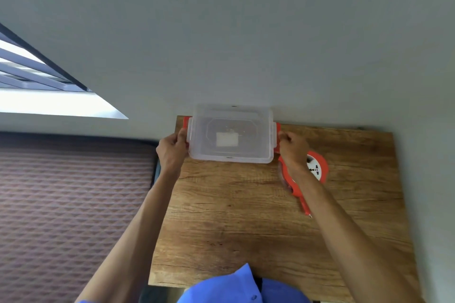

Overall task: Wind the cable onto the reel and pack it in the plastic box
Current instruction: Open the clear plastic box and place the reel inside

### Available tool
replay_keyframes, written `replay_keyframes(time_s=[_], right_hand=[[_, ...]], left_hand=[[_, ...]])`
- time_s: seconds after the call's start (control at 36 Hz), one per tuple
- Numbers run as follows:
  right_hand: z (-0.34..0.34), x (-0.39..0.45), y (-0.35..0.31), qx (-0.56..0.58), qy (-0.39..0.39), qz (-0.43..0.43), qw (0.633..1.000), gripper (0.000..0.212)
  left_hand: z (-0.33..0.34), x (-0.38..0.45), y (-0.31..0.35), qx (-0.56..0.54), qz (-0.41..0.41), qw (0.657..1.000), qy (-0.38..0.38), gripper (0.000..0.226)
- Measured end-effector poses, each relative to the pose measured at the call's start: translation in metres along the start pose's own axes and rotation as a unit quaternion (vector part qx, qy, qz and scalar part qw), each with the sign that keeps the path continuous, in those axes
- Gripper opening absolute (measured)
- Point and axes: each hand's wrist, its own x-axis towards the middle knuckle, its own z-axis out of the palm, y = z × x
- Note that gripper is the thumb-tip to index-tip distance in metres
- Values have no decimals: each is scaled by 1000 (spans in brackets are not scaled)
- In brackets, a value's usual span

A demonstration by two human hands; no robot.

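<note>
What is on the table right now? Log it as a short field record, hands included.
surface: wooden table, set against the wall
box: clear plastic box with lid on, at the table's far edge
latches: orange, one at each end of the box
left hand: on the left latch
right hand: on the right latch
reel: orange cable reel on the table, right of the box, partly hidden by the right forearm

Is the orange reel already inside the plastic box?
No, the reel lies on the wooden table, right of the plastic box.

A clear plastic box point(231, 133) with orange clips, an orange-and-white round cable reel point(316, 167), a brown wood-grain tabletop point(246, 216), a maroon diamond-quilted mattress point(69, 199).
</note>
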Motion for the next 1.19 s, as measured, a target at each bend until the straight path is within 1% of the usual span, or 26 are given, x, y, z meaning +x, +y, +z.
replay_keyframes(time_s=[0.06, 0.08, 0.11, 0.17, 0.22, 0.25, 0.28, 0.33, 0.36, 0.39, 0.42, 0.44, 0.47, 0.5, 0.53, 0.58, 0.61, 0.67, 0.72, 0.75, 0.89, 0.94, 1.08, 1.19], right_hand=[[-1, 4, 2, 24, -9, 23, 999, 25], [-1, 6, 3, 7, -2, 20, 1000, 20], [-1, 6, 4, -25, 12, 2, 1000, 15], [2, 2, 2, -76, 48, -57, 994, 17], [7, -4, -2, -72, 59, -94, 991, 17], [10, -6, -4, -46, 49, -90, 994, 21], [12, -8, -5, 1, 29, -59, 998, 29], [13, -9, -7, 112, -13, 33, 993, 39], [13, -9, -7, 155, -30, 65, 985, 36], [13, -8, -7, 178, -42, 81, 980, 28], [12, -7, -6, 199, -53, 94, 974, 20], [11, -6, -5, 216, -59, 105, 969, 17], [11, -6, -5, 233, -60, 115, 964, 18], [11, -6, -5, 243, -54, 119, 961, 19], [11, -7, -4, 246, -51, 115, 961, 18], [12, -11, -3, 241, -50, 91, 965, 20], [12, -12, -3, 233, -44, 78, 968, 24], [13, -14, -4, 197, -24, 55, 978, 38], [13, -14, -6, 164, -10, 47, 985, 48], [14, -13, -7, 152, -5, 49, 987, 50], [17, -11, -12, 138, 8, 62, 988, 44], [18, -12, -13, 136, 13, 63, 989, 42], [18, -10, -15, 138, 16, 68, 988, 40], [16, -7, -17, 140, 16, 71, 988, 42]], left_hand=[[-3, 6, -3, -15, -26, 999, -23, 43], [-4, 7, -3, -12, -30, 999, -35, 38], [-6, 9, -3, -5, -25, 999, -39, 32], [-9, 12, 0, 24, 3, 999, -21, 19], [-11, 11, 5, 41, 32, 999, 7, 21], [-12, 10, 7, 40, 42, 998, 7, 18], [-13, 9, 8, 41, 50, 998, -3, 17], [-15, 7, 10, 56, 52, 997, -32, 29], [-15, 5, 10, 49, 45, 997, -45, 31], [-15, 4, 10, 29, 38, 997, -59, 27], [-15, 2, 10, 10, 31, 997, -74, 19], [-15, 0, 10, -11, 27, 996, -86, 10], [-15, -2, 10, -23, 24, 995, -95, 5], [-14, -4, 11, -29, 20, 994, -102, 8], [-14, -5, 11, -26, 16, 994, -107, 17], [-12, -8, 13, -7, 10, 993, -117, 48], [-11, -9, 14, 5, 11, 992, -125, 59], [-9, -10, 14, 19, 20, 990, -141, 70], [-8, -11, 13, 35, 30, 989, -142, 72], [-7, -11, 13, 43, 34, 989, -136, 73], [-4, -9, 18, 67, 40, 989, -129, 77], [-4, -8, 19, 72, 37, 987, -135, 74], [-6, -6, 25, 37, 7, 988, -149, 55], [-10, -9, 32, -2, -16, 984, -177, 59]])
